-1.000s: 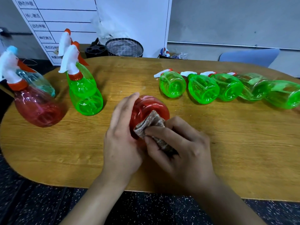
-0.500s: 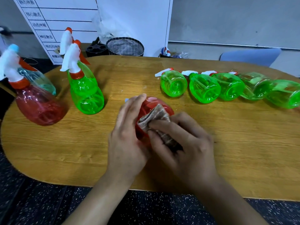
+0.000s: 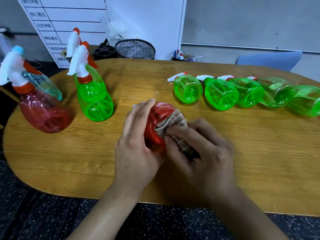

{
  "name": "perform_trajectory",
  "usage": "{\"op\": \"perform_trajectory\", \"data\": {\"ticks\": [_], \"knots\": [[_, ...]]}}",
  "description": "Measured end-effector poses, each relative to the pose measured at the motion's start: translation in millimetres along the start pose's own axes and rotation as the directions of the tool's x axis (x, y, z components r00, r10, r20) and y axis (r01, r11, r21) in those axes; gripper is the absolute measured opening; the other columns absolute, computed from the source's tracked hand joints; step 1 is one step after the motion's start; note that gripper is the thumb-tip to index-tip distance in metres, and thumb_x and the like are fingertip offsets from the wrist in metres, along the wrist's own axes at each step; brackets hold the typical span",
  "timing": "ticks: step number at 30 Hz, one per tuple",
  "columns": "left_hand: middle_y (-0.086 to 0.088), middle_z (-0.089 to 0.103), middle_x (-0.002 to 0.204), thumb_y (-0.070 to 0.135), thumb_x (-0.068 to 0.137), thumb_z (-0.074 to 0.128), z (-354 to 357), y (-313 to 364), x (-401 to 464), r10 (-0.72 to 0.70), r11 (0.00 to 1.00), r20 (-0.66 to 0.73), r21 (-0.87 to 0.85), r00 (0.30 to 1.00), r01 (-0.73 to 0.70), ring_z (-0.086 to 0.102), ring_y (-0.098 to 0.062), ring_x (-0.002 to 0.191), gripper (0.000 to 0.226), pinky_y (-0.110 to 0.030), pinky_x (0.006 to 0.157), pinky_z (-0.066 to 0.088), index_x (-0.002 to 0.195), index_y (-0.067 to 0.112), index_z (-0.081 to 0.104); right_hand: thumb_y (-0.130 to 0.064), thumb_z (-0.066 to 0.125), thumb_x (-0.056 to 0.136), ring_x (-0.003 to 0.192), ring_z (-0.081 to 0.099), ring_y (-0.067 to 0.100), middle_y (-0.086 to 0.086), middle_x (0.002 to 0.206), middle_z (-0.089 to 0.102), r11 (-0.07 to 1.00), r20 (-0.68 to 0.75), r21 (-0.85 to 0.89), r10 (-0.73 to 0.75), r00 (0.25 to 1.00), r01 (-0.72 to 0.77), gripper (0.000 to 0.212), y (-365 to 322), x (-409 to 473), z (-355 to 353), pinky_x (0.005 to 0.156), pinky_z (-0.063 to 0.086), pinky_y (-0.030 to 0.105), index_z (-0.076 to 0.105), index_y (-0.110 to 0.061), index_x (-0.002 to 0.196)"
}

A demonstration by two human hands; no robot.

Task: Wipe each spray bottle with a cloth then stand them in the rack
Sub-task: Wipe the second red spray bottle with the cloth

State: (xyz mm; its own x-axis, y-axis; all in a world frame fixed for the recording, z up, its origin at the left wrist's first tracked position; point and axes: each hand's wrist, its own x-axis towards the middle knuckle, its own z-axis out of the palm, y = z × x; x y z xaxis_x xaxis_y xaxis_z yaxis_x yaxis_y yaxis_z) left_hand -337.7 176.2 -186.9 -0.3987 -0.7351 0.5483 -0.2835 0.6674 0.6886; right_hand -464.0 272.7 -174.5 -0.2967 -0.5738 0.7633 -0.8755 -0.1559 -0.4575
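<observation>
1. We have the red spray bottle lying on its side at bench centre, base turned toward us, neck pointing to 12 o'clock.
2. Left hand: fingers curled round the bottle's 9 o'clock flank, gripping it steady.
3. Right hand: fingers pinching a folded brown cloth and pressing it on the bottle's 3 o'clock side and base rim.
4. Handling, our guess: thin see-through plastic, looks empty, so light. Walls likely flex if we squeeze hard. Smooth and rounded, so slippery and prone to roll while lying down.
5. Where to hold: wide belly for wiping, as we do now. For standing it up, we'd take the neck just under the collar or wrap the belly; avoid the trigger, which looks the weakest part.
6. Five green bottles lie in a row at 1 to 3 o'clock, bases toward us, touching or nearly so. Probably unwiped; can't confirm.
7. At 9 to 10 o'clock stand a pink bottle and a green upright bottle, with more bottles partly hidden behind them.
8. We can't make out a rack clearly. A mesh basket sits past the far edge at 12 o'clock.
9. Risk: a nudge could set the row rolling.
</observation>
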Motion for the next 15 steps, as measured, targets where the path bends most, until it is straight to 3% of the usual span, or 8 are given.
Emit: {"op": "perform_trajectory", "data": {"ticks": [2,7,11,13,15], "knots": [[-0.003,0.055,0.153,0.04,0.086,0.063,-2.6,-2.7,0.3,-0.008,1.0,-0.002,-0.01,1.0,0.008,0.053,-0.02,0.145,0.074,-0.011,0.113,0.037,0.154,0.014,0.053,-0.024,0.078,0.095,0.078,0.069,0.015,0.001,0.092,0.069,1.0,0.03,0.002,-0.026,0.999,0.026,0.01,1.1,-2.5,0.7,0.064,0.057,0.035,0.083,-0.017,0.102],[0.003,0.053,0.153,0.042,0.081,0.076,-3.1,-5.1,1.9,-0.014,1.0,-0.002,0.015,1.0,0.014,0.051,-0.02,0.147,0.081,-0.017,0.112,0.041,0.155,0.019,0.051,-0.023,0.08,0.092,0.076,0.068,0.015,0.001,0.093,0.069,0.999,-0.01,-0.025,0.02,1.0,-0.02,0.01,9.1,-4.2,-2.4,0.063,0.055,0.034,0.083,-0.017,0.1],[0.0,0.054,0.153,0.042,0.083,0.069,-1.2,-1.8,0.3,-0.011,1.0,0.011,0.008,1.0,0.011,0.051,-0.019,0.146,0.078,-0.012,0.111,0.039,0.155,0.018,0.051,-0.023,0.079,0.094,0.078,0.068,0.015,0.002,0.093,0.069,1.0,-0.004,-0.026,0.002,1.0,-0.003,0.011,7.2,-4.6,-0.6,0.066,0.055,0.032,0.083,-0.016,0.102],[0.0,0.054,0.154,0.041,0.085,0.07,-1.2,-4.3,0.8,-0.009,1.0,0.013,0.013,1.0,0.009,0.051,-0.017,0.145,0.077,-0.01,0.111,0.038,0.155,0.018,0.051,-0.021,0.08,0.093,0.079,0.068,0.013,0.002,0.092,0.07,0.999,0.003,0.029,0.019,1.0,-0.02,0.01,5.3,-4.2,-0.1,0.068,0.055,0.028,0.083,-0.015,0.101],[-0.001,0.053,0.153,0.033,0.084,0.082,-0.8,-9.0,0.8,-0.005,1.0,0.02,0.014,1.0,0.005,0.052,-0.015,0.143,0.079,-0.012,0.111,0.039,0.155,0.019,0.051,-0.017,0.08,0.091,0.081,0.067,0.009,0.001,0.09,0.071,0.973,-0.026,0.196,0.126,0.992,-0.118,0.009,2.8,-1.5,-0.4,0.074,0.05,0.022,0.08,-0.015,0.099]]}}
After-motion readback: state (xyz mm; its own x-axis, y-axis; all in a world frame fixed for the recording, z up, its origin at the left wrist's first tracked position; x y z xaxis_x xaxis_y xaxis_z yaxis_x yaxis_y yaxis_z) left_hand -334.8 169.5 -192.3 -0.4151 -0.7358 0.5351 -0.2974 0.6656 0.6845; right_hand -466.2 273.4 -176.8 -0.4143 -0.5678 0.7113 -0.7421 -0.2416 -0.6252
